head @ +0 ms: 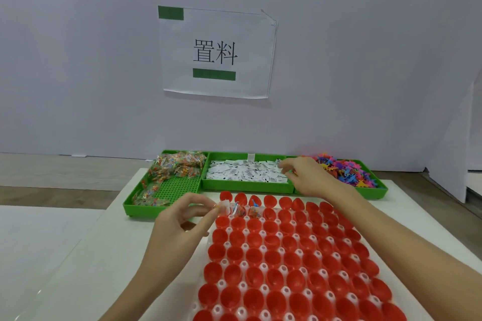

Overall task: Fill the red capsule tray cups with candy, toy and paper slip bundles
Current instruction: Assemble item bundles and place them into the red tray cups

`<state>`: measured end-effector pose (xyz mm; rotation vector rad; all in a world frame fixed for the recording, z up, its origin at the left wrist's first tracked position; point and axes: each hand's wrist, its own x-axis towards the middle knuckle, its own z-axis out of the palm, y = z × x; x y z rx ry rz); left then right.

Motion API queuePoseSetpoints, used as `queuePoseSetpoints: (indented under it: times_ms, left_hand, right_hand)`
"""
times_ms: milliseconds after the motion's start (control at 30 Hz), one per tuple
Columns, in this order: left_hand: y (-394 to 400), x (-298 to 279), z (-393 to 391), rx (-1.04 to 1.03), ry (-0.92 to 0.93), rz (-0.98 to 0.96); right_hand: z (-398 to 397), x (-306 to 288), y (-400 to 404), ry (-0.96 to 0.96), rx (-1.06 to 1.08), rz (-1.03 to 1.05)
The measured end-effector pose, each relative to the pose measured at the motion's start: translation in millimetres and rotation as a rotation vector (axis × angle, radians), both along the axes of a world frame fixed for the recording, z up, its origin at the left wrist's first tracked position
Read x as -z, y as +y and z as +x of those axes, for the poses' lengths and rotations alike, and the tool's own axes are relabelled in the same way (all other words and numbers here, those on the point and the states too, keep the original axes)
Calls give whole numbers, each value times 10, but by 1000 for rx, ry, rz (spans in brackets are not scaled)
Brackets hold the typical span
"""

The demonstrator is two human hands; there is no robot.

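- The counter (86,263) carries the red capsule tray (292,258), whose long axis runs from 6 toward 12 o'clock; its near end is cut off by the frame.
- Three green bins (250,186) lie at 12 o'clock.
- The left hand (182,219) pinches a bundle (224,206) over the tray's far-left corner cup; its contents are blurred.
- The right hand (303,176), fingers curled, holds something small; what, I cannot tell.

White table (86,263) carrying a red capsule tray (294,263), three green bins lying side by side just behind the tray, candy bin (167,190) behind-left, paper slip bin (247,186) directly behind, toy bin (375,187) behind-right.
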<state>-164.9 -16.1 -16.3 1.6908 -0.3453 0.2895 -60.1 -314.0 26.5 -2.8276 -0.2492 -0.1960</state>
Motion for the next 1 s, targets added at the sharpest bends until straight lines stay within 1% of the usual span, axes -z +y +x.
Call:
queuePoseSetpoints:
  times_ms: [133, 300, 500, 567, 600, 667, 733, 800, 900, 1000]
  left_hand:
    - [63, 59, 62, -37, -48, 52]
    - [130, 118, 117, -86, -33, 85]
    - [136, 80, 120, -91, -28, 97]
    - [134, 69, 111, -93, -28, 96]
    - [130, 64, 111, -91, -31, 98]
    - [116, 44, 102, -73, -32, 78]
    - [88, 7, 76, -35, -30, 32]
    - [43, -37, 27, -1, -25, 1]
    - [-62, -85, -53, 45, 0, -39]
    - [-185, -145, -167, 99, 6, -104]
  right_hand:
    - [278, 114, 80, -12, -11, -40]
    - [442, 202, 215, -2, 10, -49]
    - [480, 215, 277, -63, 64, -179]
    - [463, 186, 282, -119, 85, -195]
    - [446, 160, 281, -159, 95, -160]
    - [366, 78, 277, -203, 100, 16]
    - [203, -11, 276, -197, 67, 242]
    - [-49, -97, 290, -174, 7, 392]
    - [-530, -176, 346, -139, -104, 522]
    - [-1034, -182, 457, -130, -183, 584]
